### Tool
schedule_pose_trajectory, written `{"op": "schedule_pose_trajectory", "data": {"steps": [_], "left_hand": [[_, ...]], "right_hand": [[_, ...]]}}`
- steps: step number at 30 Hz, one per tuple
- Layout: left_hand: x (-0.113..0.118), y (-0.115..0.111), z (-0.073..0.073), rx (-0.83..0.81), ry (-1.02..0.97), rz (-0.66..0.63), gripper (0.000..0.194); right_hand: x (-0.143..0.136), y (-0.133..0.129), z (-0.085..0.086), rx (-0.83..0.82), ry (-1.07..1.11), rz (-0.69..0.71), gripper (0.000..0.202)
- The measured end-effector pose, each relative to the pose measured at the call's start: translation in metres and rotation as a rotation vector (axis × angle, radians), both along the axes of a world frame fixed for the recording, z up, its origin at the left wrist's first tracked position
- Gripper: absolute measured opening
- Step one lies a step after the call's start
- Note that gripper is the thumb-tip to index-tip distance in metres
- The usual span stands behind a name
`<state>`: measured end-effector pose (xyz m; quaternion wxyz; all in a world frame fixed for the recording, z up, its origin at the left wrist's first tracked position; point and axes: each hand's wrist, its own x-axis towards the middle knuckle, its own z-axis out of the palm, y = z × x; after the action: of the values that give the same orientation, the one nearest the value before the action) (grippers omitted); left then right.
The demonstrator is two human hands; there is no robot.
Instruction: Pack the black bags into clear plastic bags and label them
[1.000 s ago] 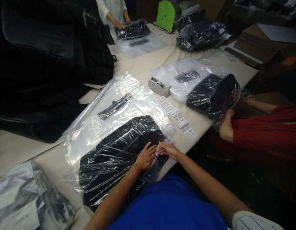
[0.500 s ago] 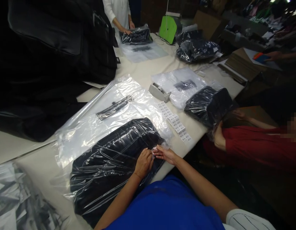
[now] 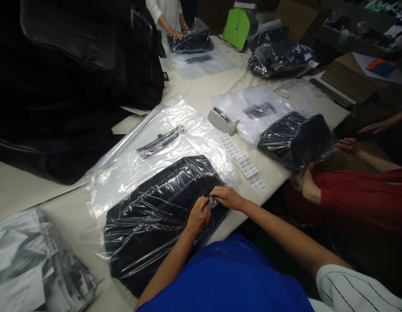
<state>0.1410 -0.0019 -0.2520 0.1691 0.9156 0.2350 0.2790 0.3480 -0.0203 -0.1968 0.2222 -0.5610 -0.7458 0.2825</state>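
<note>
A black bag (image 3: 155, 212) lies near the table's front edge inside a clear plastic bag (image 3: 184, 184). At its right end, my left hand (image 3: 199, 215) is closed with the fingertips pinching the gathered plastic. My right hand (image 3: 227, 197) pinches the same bunch from the other side, so the fingertips of both hands nearly meet. Behind the wrapped bag lies a stack of flat clear plastic bags (image 3: 123, 173) with black print. A sheet of barcode stickers (image 3: 244, 164) is to the right of it.
Beyond the stickers stands a grey tape dispenser (image 3: 223, 120). Large black bags (image 3: 90, 56) are piled at the left, and a heap of plastic packets (image 3: 28, 264) sits front left. A co-worker in red (image 3: 360, 195) handles another wrapped bag (image 3: 295, 138); a person in white (image 3: 166, 17) works at the back.
My right hand has turned from extended fingers to a pinch on the plastic, close against my left fingertips. The whole view has shifted slightly. The co-worker's far hand has moved out from the wrapped bag.
</note>
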Motion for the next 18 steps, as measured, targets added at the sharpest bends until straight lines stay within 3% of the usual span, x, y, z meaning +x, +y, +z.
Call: {"op": "schedule_pose_trajectory", "data": {"steps": [7, 12, 18], "left_hand": [[0.0, 0.004, 0.001, 0.01, 0.029, 0.034, 0.032], [-0.002, 0.006, 0.001, 0.1, 0.14, -0.036, 0.056], [0.0, 0.007, 0.002, 0.127, 0.257, -0.04, 0.063]], "right_hand": [[-0.007, 0.016, -0.001, -0.021, -0.135, -0.096, 0.012], [-0.002, 0.013, 0.001, 0.142, -0.298, -0.084, 0.022], [0.029, 0.032, 0.013, 0.341, -0.374, -0.086, 0.033]]}}
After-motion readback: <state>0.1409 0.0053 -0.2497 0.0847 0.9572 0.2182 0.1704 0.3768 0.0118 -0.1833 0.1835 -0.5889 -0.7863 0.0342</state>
